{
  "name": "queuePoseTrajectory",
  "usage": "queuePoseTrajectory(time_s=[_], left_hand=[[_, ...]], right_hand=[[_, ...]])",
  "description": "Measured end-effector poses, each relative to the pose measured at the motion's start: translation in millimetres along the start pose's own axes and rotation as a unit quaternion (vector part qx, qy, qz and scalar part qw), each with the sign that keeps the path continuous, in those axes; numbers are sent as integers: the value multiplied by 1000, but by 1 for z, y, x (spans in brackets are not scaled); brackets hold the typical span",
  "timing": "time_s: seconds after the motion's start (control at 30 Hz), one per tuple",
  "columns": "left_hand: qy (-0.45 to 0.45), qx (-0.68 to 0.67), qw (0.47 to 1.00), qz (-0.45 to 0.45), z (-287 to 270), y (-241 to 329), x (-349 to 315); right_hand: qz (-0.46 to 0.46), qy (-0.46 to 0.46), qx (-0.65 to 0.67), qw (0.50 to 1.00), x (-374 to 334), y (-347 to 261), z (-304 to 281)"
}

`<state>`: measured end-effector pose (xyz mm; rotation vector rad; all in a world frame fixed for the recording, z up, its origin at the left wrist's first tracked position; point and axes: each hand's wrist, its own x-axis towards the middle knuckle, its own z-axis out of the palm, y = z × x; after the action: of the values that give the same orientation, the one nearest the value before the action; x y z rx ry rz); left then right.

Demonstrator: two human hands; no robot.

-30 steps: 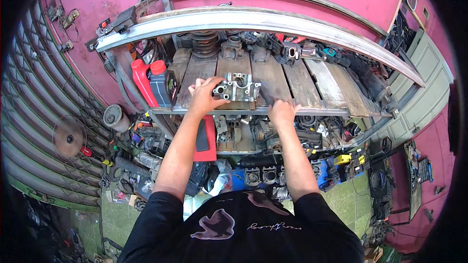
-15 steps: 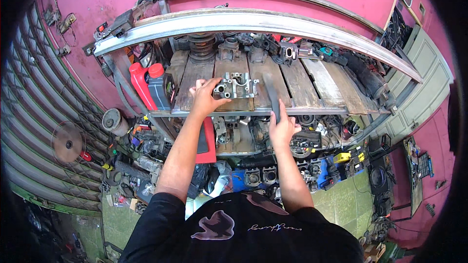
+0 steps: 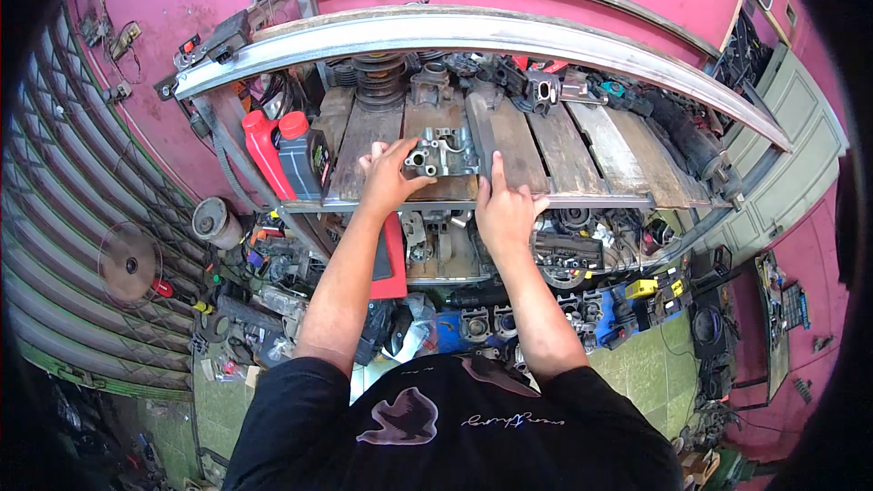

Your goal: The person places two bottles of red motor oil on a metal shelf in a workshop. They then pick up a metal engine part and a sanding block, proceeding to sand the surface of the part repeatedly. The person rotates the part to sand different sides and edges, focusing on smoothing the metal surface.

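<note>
Bare planks right of metal casting, red bottles crowding left, parts behind

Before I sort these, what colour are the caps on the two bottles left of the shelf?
Red caps, on one red and one dark bottle; the head view shows them.

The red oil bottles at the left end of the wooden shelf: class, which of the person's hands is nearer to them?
Left. The left hand grips the metal engine part just right of the red oil bottles; the right hand rests farther right, beyond that part.
</note>
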<state>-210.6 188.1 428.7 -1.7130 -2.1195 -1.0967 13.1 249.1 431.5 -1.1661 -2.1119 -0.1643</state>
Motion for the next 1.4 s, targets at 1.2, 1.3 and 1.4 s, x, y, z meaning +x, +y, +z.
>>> queuePoseTrajectory(time_s=[1.2, 1.3, 1.4], left_hand=[[-35, 33, 998, -41, 2, 1, 27], [-41, 29, 997, -66, -1, 5, 31], [-64, 30, 995, -65, -5, -2, 22]], right_hand=[[-57, 10, 97, 994, 4, -30, 16], [-51, -6, 92, 994, -17, -33, 19], [-61, -10, 93, 994, -35, -27, 12]])
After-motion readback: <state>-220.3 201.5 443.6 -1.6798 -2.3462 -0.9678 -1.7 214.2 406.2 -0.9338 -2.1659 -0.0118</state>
